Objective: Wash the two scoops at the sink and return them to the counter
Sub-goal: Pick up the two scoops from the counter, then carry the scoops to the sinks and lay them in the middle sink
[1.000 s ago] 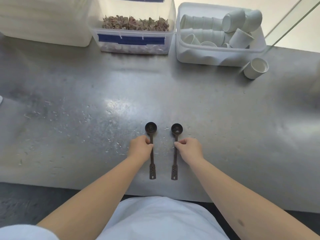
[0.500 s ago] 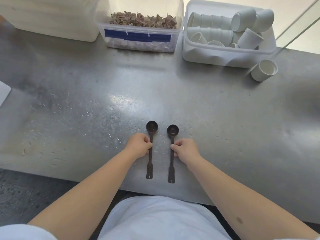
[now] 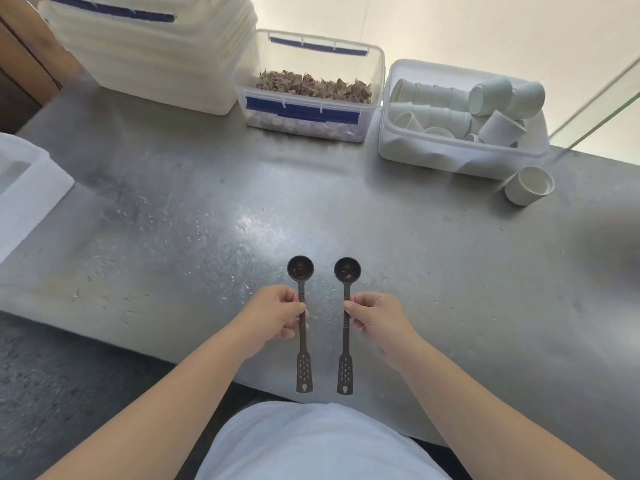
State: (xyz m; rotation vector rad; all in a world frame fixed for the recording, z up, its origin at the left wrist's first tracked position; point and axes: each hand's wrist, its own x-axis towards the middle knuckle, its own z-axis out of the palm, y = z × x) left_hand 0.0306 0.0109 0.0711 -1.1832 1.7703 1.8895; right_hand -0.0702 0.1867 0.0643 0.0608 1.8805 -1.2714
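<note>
Two dark long-handled scoops lie parallel, bowls pointing away from me, over the front of the steel counter. My left hand pinches the handle of the left scoop just below its bowl. My right hand grips the right scoop the same way. Both perforated handle ends reach past the counter's near edge. I cannot tell whether the scoops are lifted or resting. No sink is in view.
At the back stand a clear box of dried petals, a tall white container and a tub of white cups. One loose cup sits beside the tub. A white bin is at the left edge.
Both hands have drawn the scoops toward me, so the handle ends now overhang the counter's front edge. The view has tilted up and shifted, showing more of the back containers.
</note>
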